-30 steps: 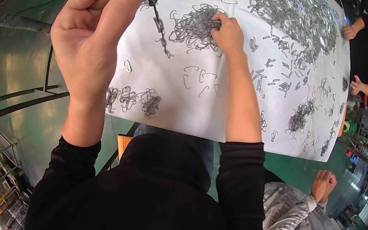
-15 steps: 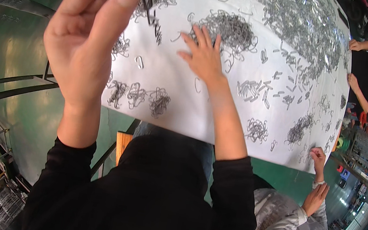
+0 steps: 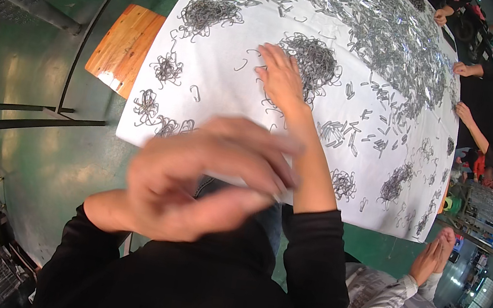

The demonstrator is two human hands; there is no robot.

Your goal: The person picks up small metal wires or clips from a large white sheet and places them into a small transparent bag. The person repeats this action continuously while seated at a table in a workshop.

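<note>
My left hand (image 3: 210,177) is raised close in front of me, blurred by motion. Its fingers curl and the thumb tip nears them in a pinch; anything between them is hidden. Over the white tabletop, my right hand (image 3: 282,81) is open with fingers stretched, at the left side of a pile of dark bent wire hooks (image 3: 313,61). It touches the pile's edge or hovers just over it; I cannot tell which. A single metal hook (image 3: 195,93) lies apart to the left. A smaller hook cluster (image 3: 168,69) is beyond it, partly tangled.
The white table (image 3: 242,98) carries a wide spread of shiny flat metal pieces (image 3: 377,20) at the far side. Another hook pile (image 3: 207,15) lies far left. A wooden stool (image 3: 124,48) stands left of the table. Co-workers' hands (image 3: 433,254) show at the right.
My left hand has come down and right from high on the left, where it held metal hooks. My right hand has shifted slightly. The near co-worker's hands have left the table and come together.
</note>
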